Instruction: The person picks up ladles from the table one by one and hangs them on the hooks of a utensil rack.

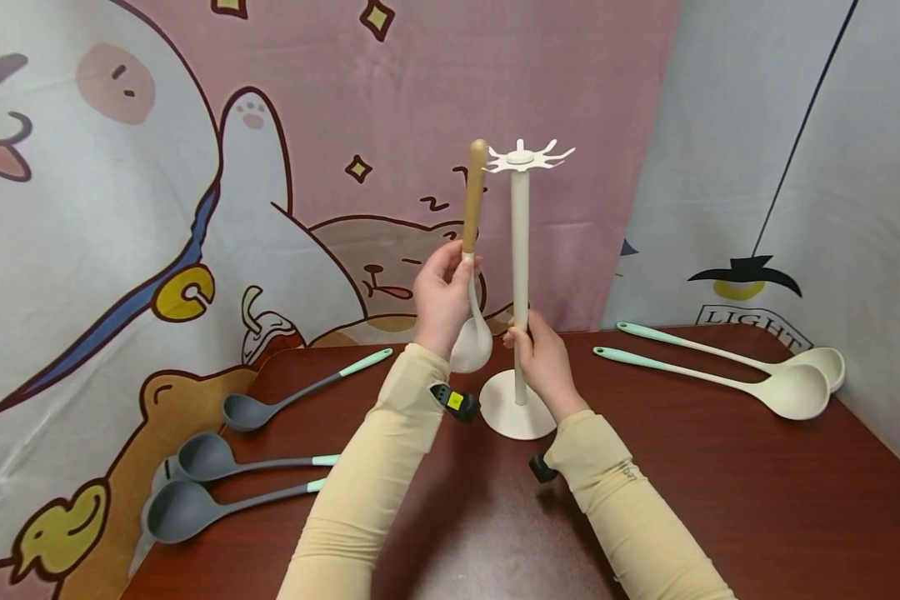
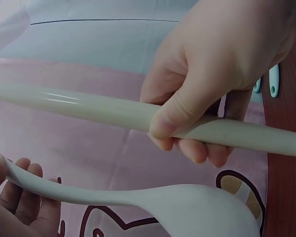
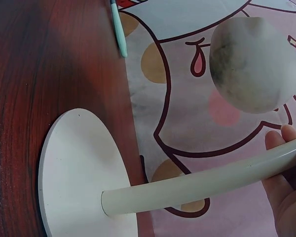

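My left hand [image 1: 444, 293] pinches a white ladle [image 1: 476, 340] by the neck, just below its wooden handle [image 1: 474, 196]. The ladle is upright, bowl down, and its handle tip is level with the hooks at the top of a white utensil stand [image 1: 521, 250]. Around the stand's lower pole curl the fingers of my right hand [image 1: 546, 360]. In the left wrist view the ladle's bowl [image 2: 202, 212] lies alongside the gripped pole [image 2: 103, 111]. The round base [image 3: 84, 163] shows in the right wrist view, with the pole rising from it.
Several grey utensils with mint handles, among them a grey ladle [image 1: 183, 510], lie on the left of the brown table [image 1: 720, 492]. Two cream ladles with mint handles, one the nearer cream ladle [image 1: 791, 392], lie at the right. A cartoon cloth [image 1: 420, 100] hangs behind.
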`<state>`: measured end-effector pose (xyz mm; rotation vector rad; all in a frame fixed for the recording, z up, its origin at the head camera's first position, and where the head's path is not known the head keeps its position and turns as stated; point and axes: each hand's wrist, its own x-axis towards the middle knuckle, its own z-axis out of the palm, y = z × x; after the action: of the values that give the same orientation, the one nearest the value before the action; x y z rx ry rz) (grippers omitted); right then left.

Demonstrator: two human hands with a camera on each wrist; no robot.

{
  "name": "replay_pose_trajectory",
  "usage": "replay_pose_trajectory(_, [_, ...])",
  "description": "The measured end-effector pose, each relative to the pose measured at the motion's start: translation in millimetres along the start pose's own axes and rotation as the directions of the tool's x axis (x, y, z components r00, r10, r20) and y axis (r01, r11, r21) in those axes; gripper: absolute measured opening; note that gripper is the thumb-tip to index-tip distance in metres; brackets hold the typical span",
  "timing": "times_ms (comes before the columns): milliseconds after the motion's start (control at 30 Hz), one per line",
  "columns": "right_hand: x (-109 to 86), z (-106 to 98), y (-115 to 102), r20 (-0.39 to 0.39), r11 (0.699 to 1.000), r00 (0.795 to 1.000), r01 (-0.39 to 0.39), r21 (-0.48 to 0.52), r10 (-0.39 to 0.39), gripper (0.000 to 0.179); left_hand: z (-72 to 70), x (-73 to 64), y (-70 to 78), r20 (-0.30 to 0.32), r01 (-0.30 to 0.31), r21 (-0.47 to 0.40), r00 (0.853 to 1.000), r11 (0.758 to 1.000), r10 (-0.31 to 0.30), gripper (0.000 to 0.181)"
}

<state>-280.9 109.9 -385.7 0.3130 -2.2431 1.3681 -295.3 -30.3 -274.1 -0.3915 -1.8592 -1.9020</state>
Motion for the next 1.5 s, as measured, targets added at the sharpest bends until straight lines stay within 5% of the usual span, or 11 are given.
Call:
replay_pose_trajectory(1100, [0.9,-3.3,0.4,0.019,1.000,1.000,-0.005,0.024,0.004,0.019,2.0,-7.9,-11.4,0.078,-0.041,0.098,0.996,0.994,0.033,0.022])
replay_pose_trajectory(1500, [2.1,-12.6,-2.2,0.133,0.993,0.990,-0.065,0.099,0.051,0.025,-10.3,-17.9,-22.8,0.133,-0.037,0.144,0.991,0.989,0.018,0.030])
